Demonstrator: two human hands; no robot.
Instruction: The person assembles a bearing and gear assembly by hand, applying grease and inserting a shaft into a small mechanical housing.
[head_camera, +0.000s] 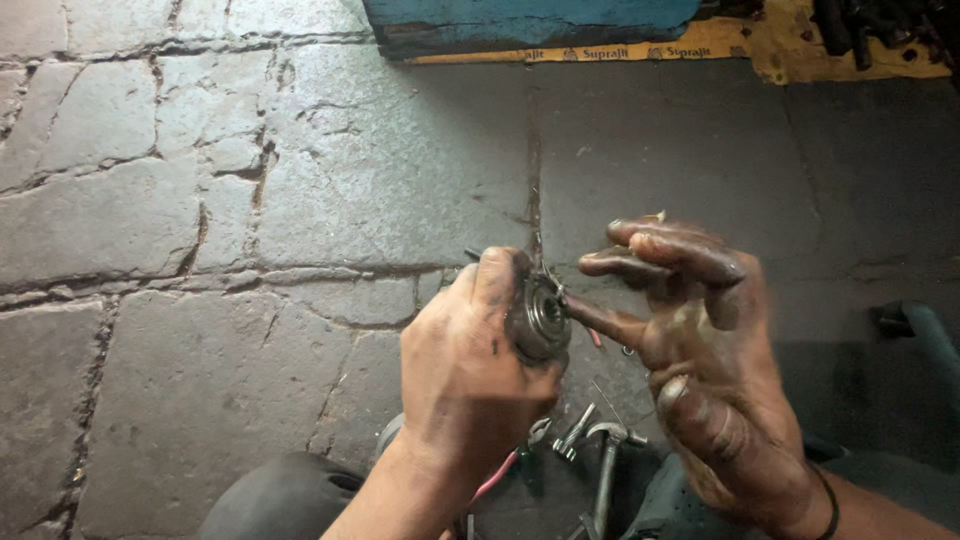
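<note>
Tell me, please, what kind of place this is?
Probably a small repair workshop, with the work done on the floor. The stone floor is stained dark, metal tools lie on it, and both greasy hands, left hand and right hand, work on a round metal part.

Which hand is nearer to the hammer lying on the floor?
Right. The right hand, fingers spread, hangs just above and right of the hammer; the left hand, gripping a round metal part, sits higher and further left.

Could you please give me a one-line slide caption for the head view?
Left hand grips round metal part; greasy right hand fingers it above stone floor.
</note>
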